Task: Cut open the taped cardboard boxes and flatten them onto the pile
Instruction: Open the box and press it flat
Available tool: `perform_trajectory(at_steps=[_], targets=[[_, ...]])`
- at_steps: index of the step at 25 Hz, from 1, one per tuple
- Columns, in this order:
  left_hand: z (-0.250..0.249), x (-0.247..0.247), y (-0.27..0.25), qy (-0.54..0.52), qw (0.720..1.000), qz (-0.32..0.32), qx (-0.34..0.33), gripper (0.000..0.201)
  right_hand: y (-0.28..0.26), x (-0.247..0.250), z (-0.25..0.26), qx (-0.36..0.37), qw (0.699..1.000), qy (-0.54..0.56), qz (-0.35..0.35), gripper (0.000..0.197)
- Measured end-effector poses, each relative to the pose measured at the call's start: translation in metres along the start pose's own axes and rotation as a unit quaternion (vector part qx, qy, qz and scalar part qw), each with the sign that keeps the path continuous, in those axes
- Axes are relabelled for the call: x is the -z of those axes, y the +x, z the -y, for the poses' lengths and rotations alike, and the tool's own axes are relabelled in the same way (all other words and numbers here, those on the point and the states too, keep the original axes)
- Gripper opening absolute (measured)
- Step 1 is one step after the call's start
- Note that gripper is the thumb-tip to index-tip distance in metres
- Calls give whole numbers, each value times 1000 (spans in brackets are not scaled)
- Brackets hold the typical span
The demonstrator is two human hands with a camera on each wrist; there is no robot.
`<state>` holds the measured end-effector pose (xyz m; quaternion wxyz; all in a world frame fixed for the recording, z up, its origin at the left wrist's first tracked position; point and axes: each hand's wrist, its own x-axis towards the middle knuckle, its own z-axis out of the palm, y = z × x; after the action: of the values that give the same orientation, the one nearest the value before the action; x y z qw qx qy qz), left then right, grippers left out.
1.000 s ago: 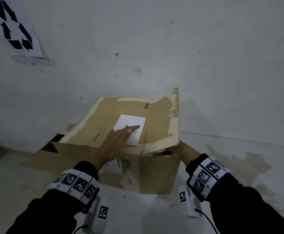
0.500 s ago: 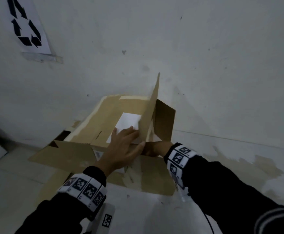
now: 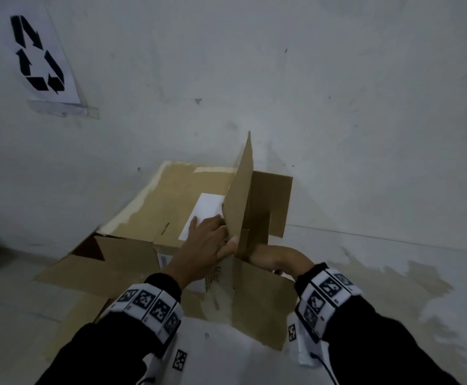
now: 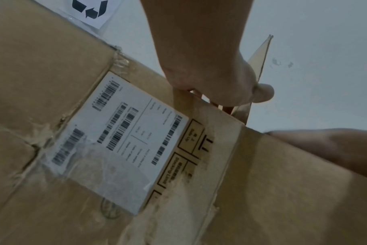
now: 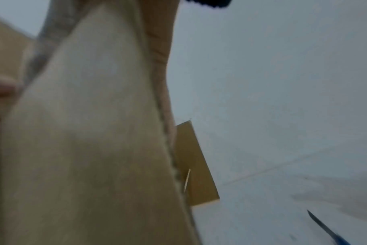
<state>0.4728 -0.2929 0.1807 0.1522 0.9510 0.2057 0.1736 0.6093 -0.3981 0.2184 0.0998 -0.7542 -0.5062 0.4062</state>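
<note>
Cardboard box (image 3: 154, 218) on floor against wall, contents hidden. Left hand (image 3: 199, 245) flat on top, fingers straight, thumb against raised flap (image 3: 239, 195). Right hand (image 3: 276, 258) behind flap; grip state unclear. Recycling sign (image 3: 39, 55) on wall.

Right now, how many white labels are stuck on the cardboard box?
2. A plain white label sits on top of the cardboard box, by the left hand; a barcoded shipping label is on its near side wall. Other faces are hidden, so more may exist.
</note>
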Motion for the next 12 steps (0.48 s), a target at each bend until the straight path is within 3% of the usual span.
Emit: perform_trajectory(at_steps=[1,3,5,6,9,12], targets=[[0,1,5,15,1000,2,-5,63,-3,0,-2,59,995,75,-32,26],[-1,0,15,34,999,2,0,65,-13,1,-3,97,987,119,-51,16],[-4,-2,20,31,999,15,15,71,-17,-2,-6,93,992,83,-19,58],[-4,-2,21,34,999,22,17,74,-13,-7,-9,86,995,17,-43,74],[-1,3,21,45,998,51,4,76,-11,-18,-5,73,985,-85,-132,68],[-2,15,20,-25,995,91,30,75,-21,-15,1,42,987,-95,-123,67]])
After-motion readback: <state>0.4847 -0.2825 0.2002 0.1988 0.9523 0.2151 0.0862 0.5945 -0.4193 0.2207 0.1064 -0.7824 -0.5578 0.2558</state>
